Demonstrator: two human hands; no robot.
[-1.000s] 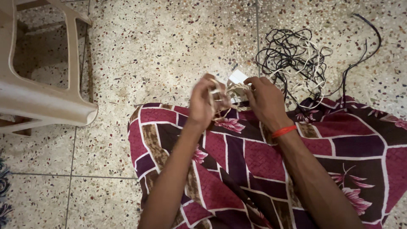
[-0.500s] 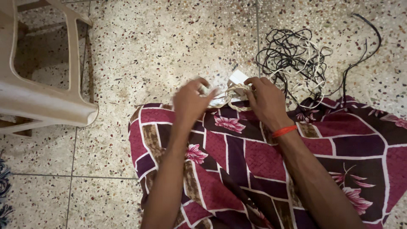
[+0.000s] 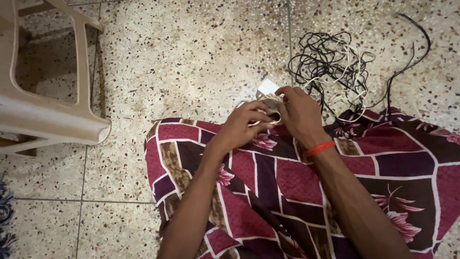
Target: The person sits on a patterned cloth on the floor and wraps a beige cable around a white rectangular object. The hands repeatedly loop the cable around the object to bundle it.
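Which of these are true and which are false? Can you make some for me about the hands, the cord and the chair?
1. Both hands hold a pale coiled cord. True: the left hand and right hand meet on it.
2. The right wrist wears a green band. False: the band is orange-red.
3. A tangle of black and white cables lies on the floor beyond the hands. True.
4. The plastic chair stands to the right. False: it is on the left.
5. The patterned cloth is plain blue. False: it is maroon with flowers.
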